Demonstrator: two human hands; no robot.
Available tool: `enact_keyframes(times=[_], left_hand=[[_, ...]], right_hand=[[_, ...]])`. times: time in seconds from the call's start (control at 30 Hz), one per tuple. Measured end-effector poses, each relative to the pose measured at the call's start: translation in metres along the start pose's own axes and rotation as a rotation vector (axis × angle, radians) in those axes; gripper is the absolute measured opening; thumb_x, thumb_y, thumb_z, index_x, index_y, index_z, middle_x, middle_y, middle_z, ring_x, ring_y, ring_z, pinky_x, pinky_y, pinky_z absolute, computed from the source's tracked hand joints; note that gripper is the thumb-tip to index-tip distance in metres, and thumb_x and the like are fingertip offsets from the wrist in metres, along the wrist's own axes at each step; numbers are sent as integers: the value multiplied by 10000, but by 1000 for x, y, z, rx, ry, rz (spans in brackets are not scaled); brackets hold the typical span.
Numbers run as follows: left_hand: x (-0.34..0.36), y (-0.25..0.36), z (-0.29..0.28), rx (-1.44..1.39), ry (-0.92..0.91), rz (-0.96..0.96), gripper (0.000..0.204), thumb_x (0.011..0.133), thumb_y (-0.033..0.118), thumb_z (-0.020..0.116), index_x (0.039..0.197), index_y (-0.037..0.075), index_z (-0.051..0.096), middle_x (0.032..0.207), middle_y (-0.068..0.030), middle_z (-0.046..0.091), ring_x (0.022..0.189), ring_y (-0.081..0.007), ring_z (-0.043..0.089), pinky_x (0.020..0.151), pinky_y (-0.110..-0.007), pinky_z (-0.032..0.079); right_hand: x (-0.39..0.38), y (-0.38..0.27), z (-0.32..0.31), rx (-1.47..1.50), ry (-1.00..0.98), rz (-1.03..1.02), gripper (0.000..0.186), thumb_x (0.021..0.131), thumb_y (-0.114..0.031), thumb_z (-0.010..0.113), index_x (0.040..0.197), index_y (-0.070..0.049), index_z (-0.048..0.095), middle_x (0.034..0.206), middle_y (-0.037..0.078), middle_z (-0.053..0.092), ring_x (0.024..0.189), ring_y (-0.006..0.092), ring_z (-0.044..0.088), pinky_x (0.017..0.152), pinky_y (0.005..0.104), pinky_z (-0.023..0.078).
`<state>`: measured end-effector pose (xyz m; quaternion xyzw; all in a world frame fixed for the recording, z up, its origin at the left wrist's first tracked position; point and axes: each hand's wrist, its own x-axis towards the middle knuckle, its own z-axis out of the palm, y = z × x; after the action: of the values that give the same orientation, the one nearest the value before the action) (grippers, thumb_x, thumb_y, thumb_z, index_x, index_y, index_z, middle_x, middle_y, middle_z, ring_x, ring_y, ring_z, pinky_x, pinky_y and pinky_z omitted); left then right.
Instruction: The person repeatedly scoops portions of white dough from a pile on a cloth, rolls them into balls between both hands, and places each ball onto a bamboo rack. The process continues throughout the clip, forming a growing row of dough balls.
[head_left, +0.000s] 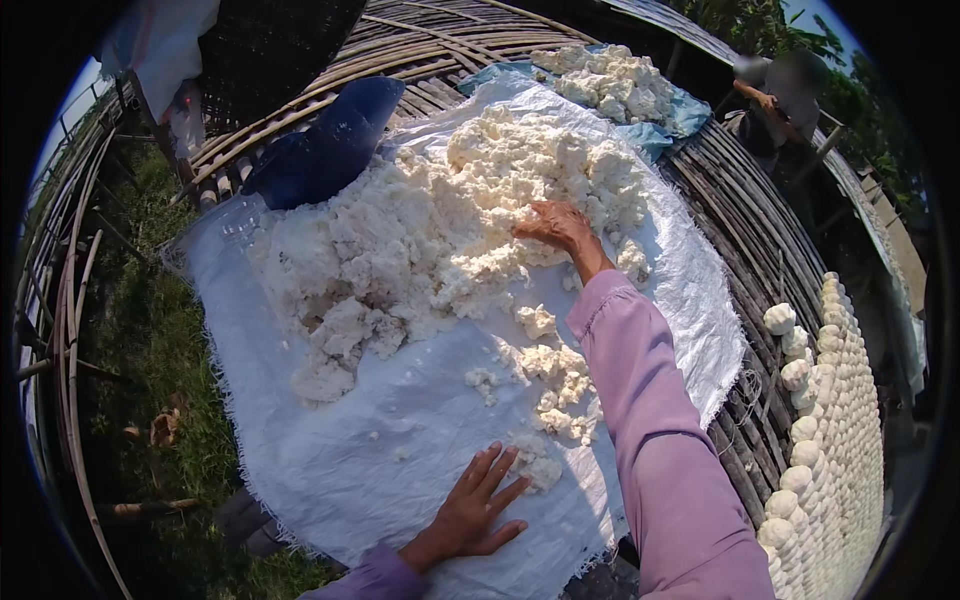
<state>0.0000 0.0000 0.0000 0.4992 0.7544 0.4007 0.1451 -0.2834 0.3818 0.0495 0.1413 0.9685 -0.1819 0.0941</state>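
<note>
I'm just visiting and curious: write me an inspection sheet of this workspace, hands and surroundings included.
Surface: white sheet with frayed edges, spread over bamboo slats.
Job's things: large crumbly white pile on the sheet; smaller lumps nearer the person.
Clutter: dark blue container at the pile's upper-left edge; second pile on blue sheeting.
Hands: left hand on the sheet, fingers spread; right hand at the pile's right part.
Cables: nothing seen.
Surroundings: rows of white balls right; grass left; another person beyond.
</note>
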Motion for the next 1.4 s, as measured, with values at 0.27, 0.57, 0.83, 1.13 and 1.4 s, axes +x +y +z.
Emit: enact_keyframes(times=[0.27,0.57,0.83,1.13,1.4], left_hand=[[0,0,-2,0,10,31,630,938,460,664,1444,103,550,1623,-241,305,1529,-425,233,1237,-549,209],[0,0,-2,-2,42,38,621,925,444,677,1447,128,564,1626,-205,326,1537,-398,234,1233,-554,217],[19,-4,-18,-547,150,-69,675,976,471,620,1496,64,482,1622,-189,338,1530,-348,270,1222,-514,259],[183,-33,-30,-1973,444,-381,820,903,732,572,1456,129,514,1432,-125,561,1312,-322,535,1108,-567,405],[185,-47,-21,-2256,285,-258,480,940,605,568,1114,171,672,1093,-39,705,1023,-277,678,940,-539,541]], right_hand=[[-134,36,50,411,516,-16,669,864,-648,711,1212,-76,733,1396,260,565,1349,386,515,1106,489,427],[-134,2,84,-45,400,138,680,807,-733,681,1213,-190,742,1381,128,593,1336,362,483,1085,556,403],[-158,46,75,393,508,231,410,858,-458,715,963,-63,749,881,129,702,834,299,667,755,430,525],[-235,-59,10,769,468,-64,709,980,-643,557,1224,6,703,1133,171,740,1096,276,682,970,366,495],[-259,-98,38,442,648,-245,437,1023,-439,576,1143,-53,740,1155,170,729,1105,357,679,987,413,517]])
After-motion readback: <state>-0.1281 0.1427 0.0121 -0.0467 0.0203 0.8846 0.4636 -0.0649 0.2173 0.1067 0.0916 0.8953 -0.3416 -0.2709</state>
